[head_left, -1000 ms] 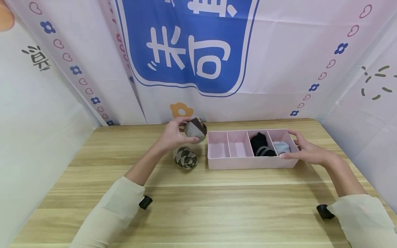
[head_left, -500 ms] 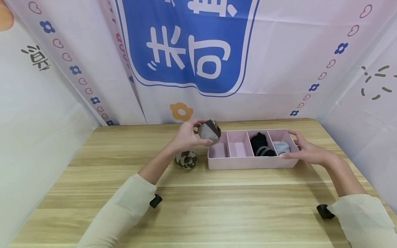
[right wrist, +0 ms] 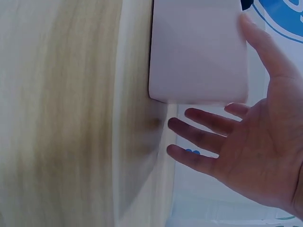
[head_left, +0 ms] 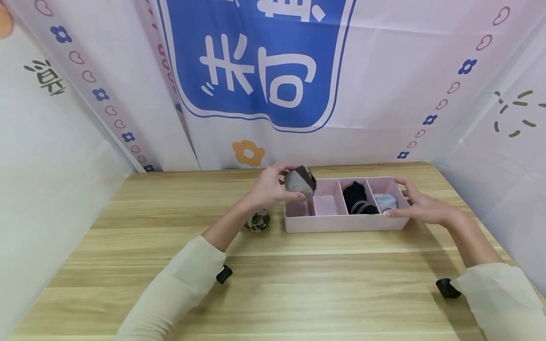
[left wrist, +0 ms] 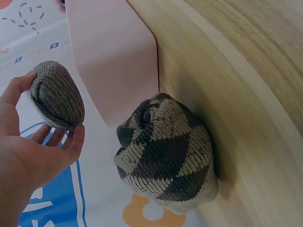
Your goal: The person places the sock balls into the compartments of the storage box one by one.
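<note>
My left hand (head_left: 269, 188) pinches a rolled grey sock (head_left: 297, 183) with a dark brown part, between thumb and fingers. It holds the sock raised over the leftmost compartment of a pink divided box (head_left: 341, 224). A black sock (head_left: 355, 198) with a striped band lies in the third compartment from the left, a pale blue sock (head_left: 386, 202) in the rightmost. My right hand (head_left: 426, 207) touches the box's right end, thumb on the rim; its other fingers are spread and fairly straight in the right wrist view. A rolled checked sock (left wrist: 165, 151) sits on the table, left of the box.
The wooden table (head_left: 307, 284) runs back to a hanging white cloth (head_left: 384, 94) with a blue printed panel. Further cloth walls stand at left and right. Black wrist cameras (head_left: 223, 274) jut from both cuffs.
My left hand has carried the grey sock rightward, from beside the box to over its left compartment. The right hand and the box have stayed in place.
</note>
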A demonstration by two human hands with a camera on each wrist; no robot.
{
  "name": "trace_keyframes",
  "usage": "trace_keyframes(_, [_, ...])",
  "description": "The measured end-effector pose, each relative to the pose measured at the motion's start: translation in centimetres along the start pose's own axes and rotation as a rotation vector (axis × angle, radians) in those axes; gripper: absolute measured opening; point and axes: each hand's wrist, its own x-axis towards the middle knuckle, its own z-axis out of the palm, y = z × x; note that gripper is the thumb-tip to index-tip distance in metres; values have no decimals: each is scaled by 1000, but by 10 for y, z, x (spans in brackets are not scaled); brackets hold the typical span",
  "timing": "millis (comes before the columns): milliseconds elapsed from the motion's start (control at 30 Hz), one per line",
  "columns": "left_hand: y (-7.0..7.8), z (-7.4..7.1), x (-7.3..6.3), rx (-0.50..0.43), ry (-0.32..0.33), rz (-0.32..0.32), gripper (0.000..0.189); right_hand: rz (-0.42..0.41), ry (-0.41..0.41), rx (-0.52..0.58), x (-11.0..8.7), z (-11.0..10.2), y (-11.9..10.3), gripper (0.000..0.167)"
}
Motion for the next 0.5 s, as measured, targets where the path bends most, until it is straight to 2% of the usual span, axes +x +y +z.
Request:
trace_keyframes(233, [0,2,2,-39,-16,-6,76,-107,88,-112,0,-12,3,99])
trace_keyframes(500, [1,2,2,-41,-13,-4,76,-169,55,-76,4,-19,9,100])
